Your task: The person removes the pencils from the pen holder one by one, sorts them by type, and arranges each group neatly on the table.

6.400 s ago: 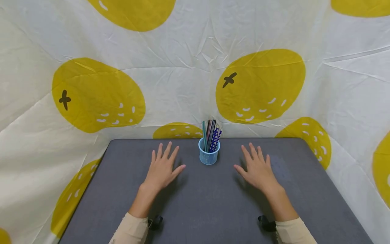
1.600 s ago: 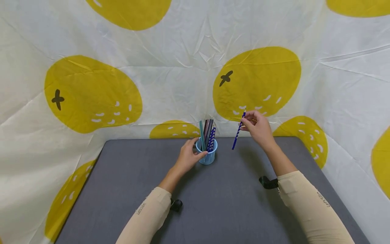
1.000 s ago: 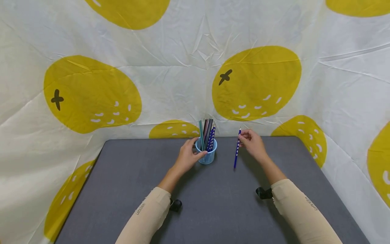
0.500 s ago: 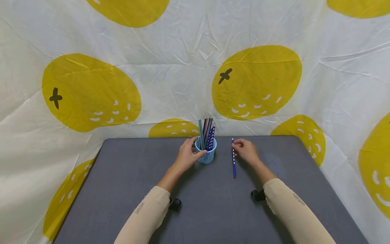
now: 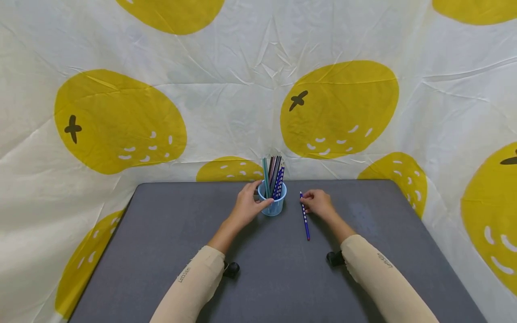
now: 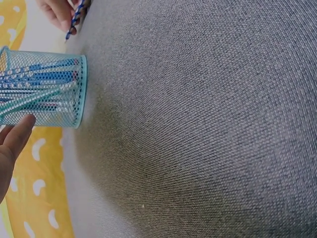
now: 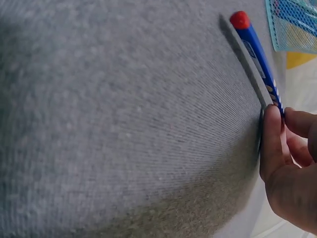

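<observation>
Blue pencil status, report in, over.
Right hand pinches blue pencil, red end free. Left hand round mesh cup. Nothing seen between pencil and cup.

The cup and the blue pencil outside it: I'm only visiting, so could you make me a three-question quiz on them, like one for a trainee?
1. Multiple choice: which hand pinches the blue pencil outside the cup?
A) the left
B) the right
C) both together

2. True or false: the cup lies tipped over on its side.

3. Fill in: in the right wrist view, the pencil's end farthest from the hand is coloured ____.

Key
1. B, the right hand.
2. False: the head view shows it standing upright, with the left hand around its near-left side.
3. Red.
</observation>
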Demonstrator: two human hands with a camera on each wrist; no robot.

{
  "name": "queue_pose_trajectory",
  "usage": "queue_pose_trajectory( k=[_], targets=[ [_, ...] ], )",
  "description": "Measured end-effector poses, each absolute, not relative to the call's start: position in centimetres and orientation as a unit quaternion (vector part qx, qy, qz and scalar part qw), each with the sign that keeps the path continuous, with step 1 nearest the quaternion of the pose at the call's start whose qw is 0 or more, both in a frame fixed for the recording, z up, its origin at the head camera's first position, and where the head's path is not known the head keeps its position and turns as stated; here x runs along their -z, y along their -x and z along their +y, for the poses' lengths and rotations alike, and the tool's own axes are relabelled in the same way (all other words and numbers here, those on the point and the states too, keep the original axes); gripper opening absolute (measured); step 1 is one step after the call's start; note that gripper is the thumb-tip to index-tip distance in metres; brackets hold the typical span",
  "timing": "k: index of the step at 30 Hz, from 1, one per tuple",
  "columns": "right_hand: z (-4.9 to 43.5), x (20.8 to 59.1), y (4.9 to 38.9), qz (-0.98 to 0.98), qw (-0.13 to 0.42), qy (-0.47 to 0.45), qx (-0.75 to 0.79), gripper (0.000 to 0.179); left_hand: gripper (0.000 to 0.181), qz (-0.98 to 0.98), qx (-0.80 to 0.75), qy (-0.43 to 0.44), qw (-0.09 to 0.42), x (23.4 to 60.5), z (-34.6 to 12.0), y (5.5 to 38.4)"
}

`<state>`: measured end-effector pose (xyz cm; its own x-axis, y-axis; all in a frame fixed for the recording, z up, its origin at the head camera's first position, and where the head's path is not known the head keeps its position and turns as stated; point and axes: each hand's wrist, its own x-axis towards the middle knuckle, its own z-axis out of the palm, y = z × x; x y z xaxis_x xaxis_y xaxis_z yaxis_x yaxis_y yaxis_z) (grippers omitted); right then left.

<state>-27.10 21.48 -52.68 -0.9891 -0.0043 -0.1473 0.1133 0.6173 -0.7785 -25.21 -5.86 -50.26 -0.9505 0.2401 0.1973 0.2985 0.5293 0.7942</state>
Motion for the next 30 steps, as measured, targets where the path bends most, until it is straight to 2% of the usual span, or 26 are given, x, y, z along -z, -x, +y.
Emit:
queue_pose_trajectory(
  k=[8,14,21,30],
  targets=[
    [20.8,52.7,27.1,0.902,0.068,-0.042,0.425,0.017,0.076,-0.872,0.464,0.153,0.032,50.2,-5.8,25.3],
    [20.4,52.7,27.0,0.906,0.041,-0.048,0.418,0.014,0.076,-0.873,0.464,0.148,0.031,50.1,-5.7,25.3],
    [20.4,53.1,26.9,0.911,0.01,-0.04,0.41,0.015,0.075,-0.87,0.467,0.154,0.041,50.2,-5.6,25.4],
    [20.4,53.3,26.8,0.909,0.009,-0.038,0.414,0.018,0.075,-0.868,0.473,0.149,0.036,50.1,-5.6,25.3]
  ],
)
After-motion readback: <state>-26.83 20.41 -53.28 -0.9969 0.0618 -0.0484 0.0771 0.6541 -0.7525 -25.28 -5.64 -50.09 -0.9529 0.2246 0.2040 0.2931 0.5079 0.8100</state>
